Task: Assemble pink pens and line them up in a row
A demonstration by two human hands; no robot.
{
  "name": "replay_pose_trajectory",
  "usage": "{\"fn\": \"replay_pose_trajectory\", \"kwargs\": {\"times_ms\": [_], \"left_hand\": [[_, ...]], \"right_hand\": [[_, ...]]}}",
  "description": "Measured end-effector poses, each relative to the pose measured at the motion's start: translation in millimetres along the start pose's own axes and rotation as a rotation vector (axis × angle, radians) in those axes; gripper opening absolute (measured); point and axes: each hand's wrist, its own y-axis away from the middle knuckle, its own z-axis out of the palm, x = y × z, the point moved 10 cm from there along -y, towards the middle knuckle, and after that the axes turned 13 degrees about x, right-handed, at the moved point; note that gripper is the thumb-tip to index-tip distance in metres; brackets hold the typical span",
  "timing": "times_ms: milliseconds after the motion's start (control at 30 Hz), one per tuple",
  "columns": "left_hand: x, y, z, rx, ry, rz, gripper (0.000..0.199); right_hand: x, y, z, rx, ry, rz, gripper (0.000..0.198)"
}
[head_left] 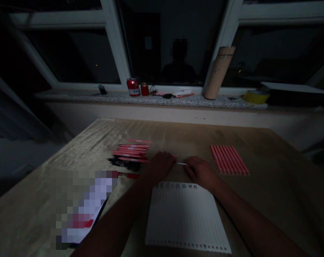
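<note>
My left hand (163,163) is closed, with a bit of a pink pen (175,156) showing past its fingertips. My right hand (200,170) has its fingers drawn together at one end of a thin white stick (181,164), which looks like a pen refill and spans the gap between both hands. Left of my left hand lies a loose pile of pink pens (132,150), with several black pens (124,163) and a red pen (129,175) nearer me. Right of my right hand, several pink pens (229,160) lie in a neat row.
A spiral notepad (185,217) with handwriting lies below my hands on the table (274,200). A lit phone-like screen (89,207), partly pixelated, is at left. On the windowsill (110,97) stand a red can (133,87), a cardboard tube (220,73) and yellow tape (256,96).
</note>
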Motion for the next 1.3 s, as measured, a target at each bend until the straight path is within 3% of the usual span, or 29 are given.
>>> {"fn": "replay_pose_trajectory", "kwargs": {"times_ms": [633,900,1067,1300], "left_hand": [[-6,3,-11,0.019,0.130,-0.093,0.032],[-15,-2,-6,0.065,-0.089,-0.160,0.022],[-22,-4,2,0.097,-0.211,-0.189,0.030],[-30,0,-4,0.099,-0.223,-0.198,0.023]], "right_hand": [[1,-2,-6,0.028,-0.021,0.010,0.024],[8,-2,-6,0.054,0.013,0.056,0.027],[14,-1,-7,0.073,0.038,0.090,0.027],[19,-1,-7,0.085,0.060,0.115,0.025]]}}
